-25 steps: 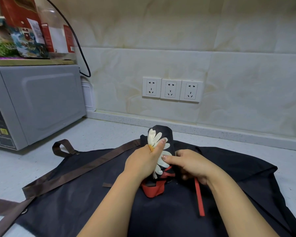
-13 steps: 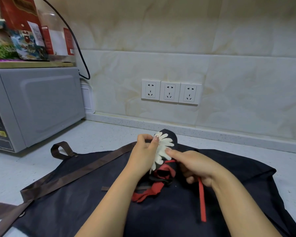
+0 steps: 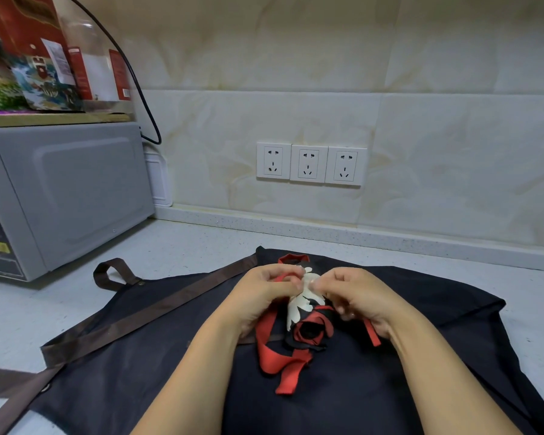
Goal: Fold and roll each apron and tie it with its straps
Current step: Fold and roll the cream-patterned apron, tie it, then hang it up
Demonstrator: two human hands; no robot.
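rolled apron (image 3: 305, 321): black with red trim and a white flower print, lying on top of the flat apron between the two hands, open end toward the camera.
left hand (image 3: 264, 296): fingers curled over the roll's far end, pinching the red straps (image 3: 274, 356), which run down the roll's left side and lie in a loose loop in front of it.
right hand (image 3: 358, 299): fingers curled against the roll's right side, a red strap end coming out from under the palm (fingertips blurred, exact pinch unclear).
flat apron (image 3: 421, 340): dark navy, spread on the counter (image 3: 186, 246); brown straps (image 3: 157, 312) trail to the left.
background: grey microwave (image 3: 69, 189) at left, wall sockets (image 3: 310, 163) behind.
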